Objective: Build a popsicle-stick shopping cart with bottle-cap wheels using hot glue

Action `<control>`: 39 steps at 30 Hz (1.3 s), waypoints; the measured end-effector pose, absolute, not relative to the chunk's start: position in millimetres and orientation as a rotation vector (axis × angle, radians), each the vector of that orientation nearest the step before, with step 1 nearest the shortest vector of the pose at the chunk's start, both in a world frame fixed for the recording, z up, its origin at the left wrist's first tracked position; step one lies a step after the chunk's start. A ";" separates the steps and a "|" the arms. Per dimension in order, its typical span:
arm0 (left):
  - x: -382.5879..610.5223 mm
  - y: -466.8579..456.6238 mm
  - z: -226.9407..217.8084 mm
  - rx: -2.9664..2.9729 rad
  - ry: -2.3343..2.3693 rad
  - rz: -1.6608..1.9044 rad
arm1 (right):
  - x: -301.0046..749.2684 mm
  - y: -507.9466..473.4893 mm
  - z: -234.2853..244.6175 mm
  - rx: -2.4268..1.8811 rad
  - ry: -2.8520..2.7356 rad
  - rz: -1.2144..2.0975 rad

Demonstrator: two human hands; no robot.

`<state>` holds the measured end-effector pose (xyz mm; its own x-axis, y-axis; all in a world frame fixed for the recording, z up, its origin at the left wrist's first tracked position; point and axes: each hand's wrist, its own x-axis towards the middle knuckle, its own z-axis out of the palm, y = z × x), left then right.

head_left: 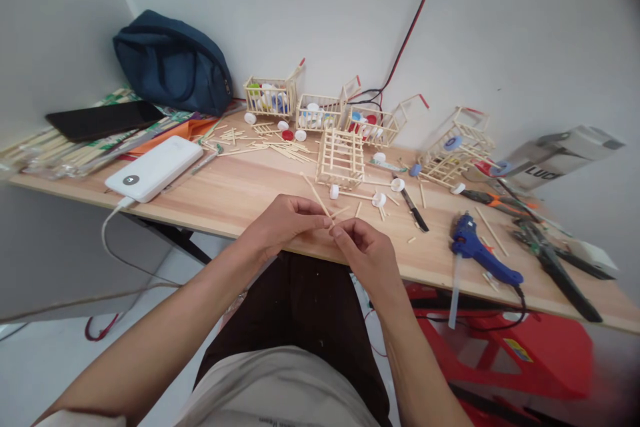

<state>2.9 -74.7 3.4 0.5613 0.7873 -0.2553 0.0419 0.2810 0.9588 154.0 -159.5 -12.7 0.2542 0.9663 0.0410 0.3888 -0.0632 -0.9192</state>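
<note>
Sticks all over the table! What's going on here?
A person sits at the wooden table, pinching one thin stick between the left hand and right hand over the near edge. Little stick carts holding bottle caps stand along the wall, one bare stick frame sits just beyond the hands, and a blue glue gun lies untouched on the right.

There is a single camera, worn on my head and looking forward and down. My forearms rise from the bottom edge to my left hand [287, 220] and right hand [367, 250], close in at mid-frame. Past them the worktop [240, 193] crosses the view from left to right, with the white wall [300, 7] far behind. My lap [300, 307] fills the near bottom.
</note>
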 end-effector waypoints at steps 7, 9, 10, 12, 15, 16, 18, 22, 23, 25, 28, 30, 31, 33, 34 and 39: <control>3.2 -75.2 2.4 1.181 0.866 0.597 | 153.3 -160.3 -12.0 -1.644 -1.260 0.792; 3.7 -75.3 2.5 1.186 0.878 0.596 | 152.7 -160.3 -11.4 -1.633 -1.258 0.795; 4.0 -75.4 2.6 1.189 0.885 0.598 | 152.4 -160.2 -11.3 -1.629 -1.257 0.797; 4.8 -75.5 2.6 1.191 0.900 0.605 | 151.8 -159.9 -11.5 -1.624 -1.259 0.798; 5.5 -75.0 2.0 1.200 0.918 0.607 | 151.6 -159.5 -12.6 -1.618 -1.257 0.808; 5.5 -74.7 1.6 1.206 0.920 0.603 | 151.9 -159.5 -13.1 -1.613 -1.256 0.817; 5.3 -73.8 1.1 1.214 0.919 0.598 | 153.7 -160.1 -13.9 -1.595 -1.259 0.846; 5.1 -72.8 2.1 1.221 0.908 0.593 | 161.9 -162.7 -14.2 -1.537 -1.257 0.890; 5.2 -72.9 2.8 1.229 0.916 0.588 | 164.2 -163.3 -13.7 -1.538 -1.244 0.875; 5.7 -73.0 4.2 1.256 0.933 0.573 | 168.2 -164.0 -11.2 -1.562 -1.214 0.810; 6.2 -72.3 6.1 1.288 0.936 0.549 | 174.6 -165.2 -2.3 -1.615 -1.227 0.668; 5.8 -70.7 6.4 1.286 0.945 0.534 | 184.5 -169.1 6.1 -1.691 -1.247 0.531; 5.3 -69.7 6.2 1.283 0.952 0.528 | 192.9 -172.8 10.2 -1.750 -1.250 0.439; 3.9 -67.5 5.4 1.285 0.970 0.521 | 218.2 -184.9 15.8 -1.906 -1.234 0.212; 3.1 -66.4 4.9 1.290 0.979 0.514 | 235.0 -193.0 16.7 -1.978 -1.244 0.085; 2.3 -63.8 5.4 1.303 1.001 0.458 | 330.1 -238.9 4.4 -2.385 -1.408 -0.382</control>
<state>2.3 -63.8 5.4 0.5272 0.7749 -0.3487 0.2428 0.2559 0.9357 330.1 -238.9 4.4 0.4716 0.7874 0.3970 0.8800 -0.4488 -0.1554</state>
